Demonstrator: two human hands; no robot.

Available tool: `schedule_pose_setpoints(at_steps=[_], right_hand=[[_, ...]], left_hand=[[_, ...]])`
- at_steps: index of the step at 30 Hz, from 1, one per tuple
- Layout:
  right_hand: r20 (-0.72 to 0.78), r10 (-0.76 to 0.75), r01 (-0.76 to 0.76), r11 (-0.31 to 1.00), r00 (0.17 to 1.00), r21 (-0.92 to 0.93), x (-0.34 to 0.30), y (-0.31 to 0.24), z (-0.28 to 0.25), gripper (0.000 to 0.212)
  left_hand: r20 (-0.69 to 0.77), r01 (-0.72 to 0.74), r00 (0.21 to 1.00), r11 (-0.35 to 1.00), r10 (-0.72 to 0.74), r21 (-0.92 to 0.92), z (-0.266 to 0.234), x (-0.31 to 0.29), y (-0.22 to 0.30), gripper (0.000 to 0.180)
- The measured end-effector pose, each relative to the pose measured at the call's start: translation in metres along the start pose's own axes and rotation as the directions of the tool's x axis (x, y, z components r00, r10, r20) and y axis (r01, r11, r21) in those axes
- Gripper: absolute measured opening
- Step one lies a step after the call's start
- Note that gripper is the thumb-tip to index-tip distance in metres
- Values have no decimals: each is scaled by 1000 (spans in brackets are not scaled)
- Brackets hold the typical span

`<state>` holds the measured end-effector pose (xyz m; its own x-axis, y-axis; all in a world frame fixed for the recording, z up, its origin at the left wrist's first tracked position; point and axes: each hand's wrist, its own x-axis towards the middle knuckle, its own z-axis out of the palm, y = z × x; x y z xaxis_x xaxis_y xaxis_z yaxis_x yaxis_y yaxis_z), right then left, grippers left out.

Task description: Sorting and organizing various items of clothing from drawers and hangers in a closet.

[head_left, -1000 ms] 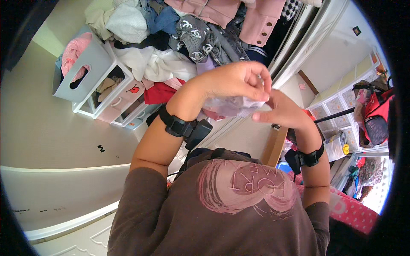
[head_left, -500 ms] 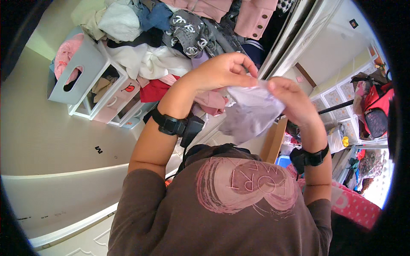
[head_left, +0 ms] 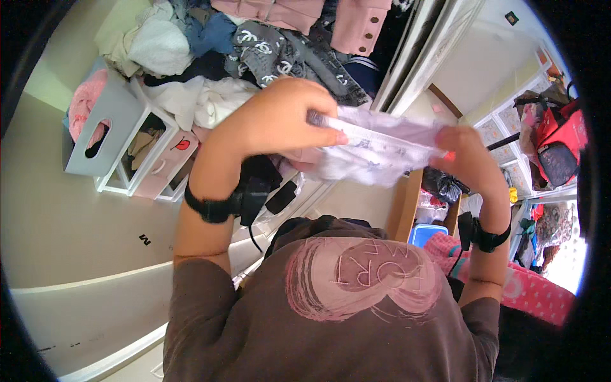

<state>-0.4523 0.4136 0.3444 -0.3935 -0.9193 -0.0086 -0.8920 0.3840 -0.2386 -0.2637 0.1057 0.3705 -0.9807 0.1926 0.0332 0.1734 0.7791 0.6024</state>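
A thin pale lilac garment [head_left: 375, 156] with a small-printed band along its edge is stretched sideways in front of my chest. My left hand [head_left: 289, 118] pinches one end of that band between thumb and fingers. At the other end my right hand [head_left: 468, 156] is closed on it, slightly blurred, beside a small red spot on the band. The cloth below the band hangs loose and is smeared by motion. Just beyond my left hand lie grey printed denim [head_left: 264, 51] and white cloth [head_left: 213, 99] in a heap of clothes.
At left a grey bin [head_left: 95, 149] holding pink cloth stands by a small white drawer unit [head_left: 137, 169]. Pink buttoned clothing [head_left: 361, 25] lies at the far side. Below right are an open cardboard box [head_left: 405, 210], a blue lid [head_left: 426, 234] and a red bag [head_left: 560, 143].
My hands have moved apart, left hand leftward and right hand rightward. The garment, bunched and hanging before, is now stretched wide between them. The view has shifted slightly.
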Motion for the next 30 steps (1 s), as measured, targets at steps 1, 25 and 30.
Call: schedule_pose_setpoints(at_steps=[1, 25, 30], right_hand=[[-177, -52, 17, 981, 983, -195, -4, 3, -2, 22], [-280, 166, 88, 699, 946, 710, 19, 19, -23, 24], [-505, -102, 333, 858, 857, 391, 23, 3, -25, 22]], left_hand=[[-55, 80, 997, 912, -63, 403, 2, -1, 19, 19], [-169, -179, 983, 552, 69, -815, -8, 12, 39, 25], [-181, -27, 983, 991, 2, -134, -36, 2, 40, 21]])
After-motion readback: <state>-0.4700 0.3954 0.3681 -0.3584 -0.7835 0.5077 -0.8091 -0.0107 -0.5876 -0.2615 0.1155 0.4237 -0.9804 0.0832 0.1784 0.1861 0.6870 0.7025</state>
